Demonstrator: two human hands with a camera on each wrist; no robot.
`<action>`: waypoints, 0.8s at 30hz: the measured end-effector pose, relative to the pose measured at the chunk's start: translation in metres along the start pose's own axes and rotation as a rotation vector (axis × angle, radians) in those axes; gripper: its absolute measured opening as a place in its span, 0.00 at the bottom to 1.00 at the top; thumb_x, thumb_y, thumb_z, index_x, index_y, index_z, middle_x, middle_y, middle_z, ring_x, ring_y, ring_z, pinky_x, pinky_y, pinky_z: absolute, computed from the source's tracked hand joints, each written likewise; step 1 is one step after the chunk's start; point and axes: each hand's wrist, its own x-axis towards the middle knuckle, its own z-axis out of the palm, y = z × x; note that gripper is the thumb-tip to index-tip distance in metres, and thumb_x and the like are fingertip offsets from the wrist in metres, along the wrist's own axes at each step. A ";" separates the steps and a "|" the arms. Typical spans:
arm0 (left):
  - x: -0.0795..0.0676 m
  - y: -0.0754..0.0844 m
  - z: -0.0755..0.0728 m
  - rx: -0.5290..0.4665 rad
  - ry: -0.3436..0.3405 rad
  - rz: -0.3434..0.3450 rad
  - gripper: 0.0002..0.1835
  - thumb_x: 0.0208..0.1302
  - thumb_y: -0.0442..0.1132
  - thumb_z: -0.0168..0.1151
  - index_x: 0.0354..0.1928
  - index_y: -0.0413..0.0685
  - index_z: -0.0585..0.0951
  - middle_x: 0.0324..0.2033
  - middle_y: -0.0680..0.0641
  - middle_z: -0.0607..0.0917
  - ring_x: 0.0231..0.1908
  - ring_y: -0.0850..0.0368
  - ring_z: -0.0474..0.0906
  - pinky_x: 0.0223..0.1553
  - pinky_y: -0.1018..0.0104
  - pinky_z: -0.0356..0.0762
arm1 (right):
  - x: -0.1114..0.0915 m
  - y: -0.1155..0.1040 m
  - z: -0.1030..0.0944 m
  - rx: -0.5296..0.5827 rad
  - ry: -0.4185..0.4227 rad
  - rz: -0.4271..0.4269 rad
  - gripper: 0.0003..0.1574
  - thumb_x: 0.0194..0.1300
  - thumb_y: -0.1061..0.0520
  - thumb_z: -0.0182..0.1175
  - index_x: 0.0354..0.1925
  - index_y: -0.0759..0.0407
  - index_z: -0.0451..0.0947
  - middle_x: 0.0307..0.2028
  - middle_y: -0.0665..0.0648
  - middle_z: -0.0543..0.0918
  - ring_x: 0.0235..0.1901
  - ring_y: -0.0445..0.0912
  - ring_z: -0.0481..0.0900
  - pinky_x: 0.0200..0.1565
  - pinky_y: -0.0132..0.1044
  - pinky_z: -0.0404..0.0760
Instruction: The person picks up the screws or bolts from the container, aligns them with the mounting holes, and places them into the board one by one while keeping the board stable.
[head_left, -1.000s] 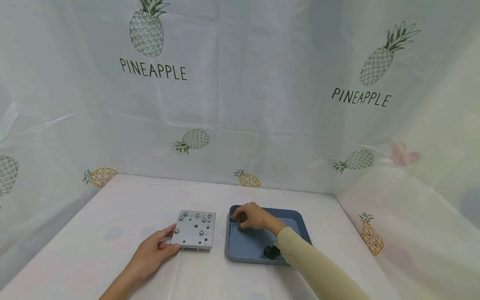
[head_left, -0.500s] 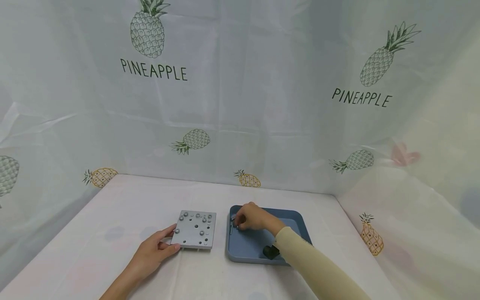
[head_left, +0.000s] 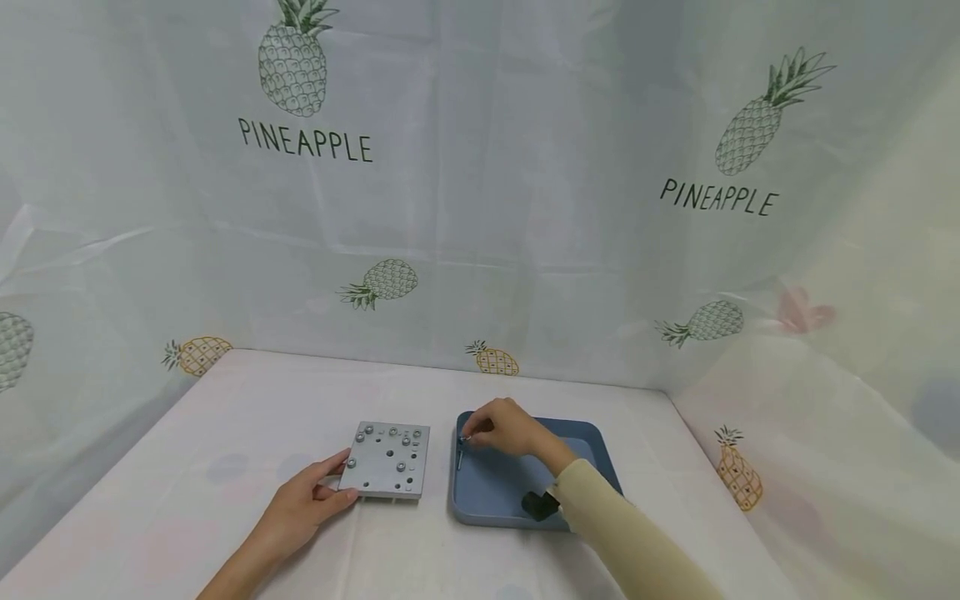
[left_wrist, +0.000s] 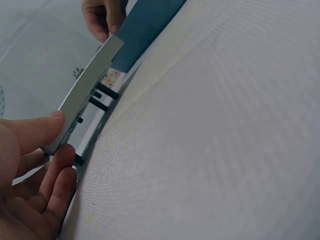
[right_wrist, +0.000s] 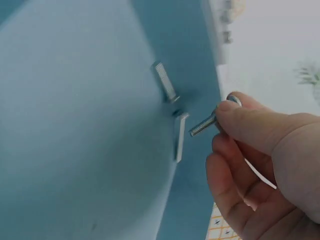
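Note:
My left hand (head_left: pixel 303 504) grips a square silver metal plate (head_left: pixel 382 473) by its near left edge, thumb and fingers on either side. Several socket-head screws sit in holes on its face, while other holes are bare. In the left wrist view, dark screw shanks (left_wrist: pixel 104 104) stick out beneath the plate, which is held tilted in that view. Over the left side of a blue tray (head_left: pixel 491 492), my right hand (head_left: pixel 512 429) pinches a screw (right_wrist: pixel 202 126) between thumb and fingers. Two more screws, an upper one (right_wrist: pixel 164 82) and a lower one (right_wrist: pixel 180 140), lie in the tray.
A black object (head_left: pixel 538 505) lies near the tray's front side, partly hidden by the right sleeve (head_left: pixel 622 525). A white cloth (head_left: pixel 420 550) covers the table. Behind it hangs a pineapple-print curtain (head_left: pixel 480 208).
My right hand's fingers were down among the screws at the tray's left side. They have shifted slightly up and left, with a screw pinched. My left hand and the plate stay put.

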 end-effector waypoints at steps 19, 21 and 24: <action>-0.001 -0.001 -0.002 -0.017 -0.018 0.010 0.43 0.67 0.50 0.76 0.79 0.47 0.69 0.68 0.40 0.80 0.42 0.62 0.83 0.44 0.68 0.74 | -0.006 -0.037 0.017 0.187 0.226 0.096 0.07 0.70 0.61 0.72 0.46 0.57 0.90 0.37 0.47 0.90 0.37 0.39 0.84 0.42 0.34 0.82; -0.001 -0.001 -0.002 -0.018 -0.018 0.010 0.43 0.67 0.50 0.76 0.79 0.47 0.69 0.68 0.40 0.79 0.42 0.62 0.83 0.43 0.68 0.74 | -0.007 -0.041 0.020 0.213 0.247 0.114 0.07 0.70 0.61 0.72 0.46 0.54 0.91 0.36 0.46 0.90 0.37 0.39 0.85 0.41 0.35 0.82; 0.000 0.000 -0.002 -0.018 -0.018 0.010 0.43 0.67 0.50 0.76 0.80 0.47 0.69 0.69 0.39 0.79 0.42 0.61 0.83 0.42 0.67 0.74 | -0.007 -0.043 0.024 0.250 0.273 0.139 0.07 0.70 0.59 0.72 0.46 0.51 0.91 0.36 0.44 0.90 0.36 0.38 0.85 0.40 0.35 0.82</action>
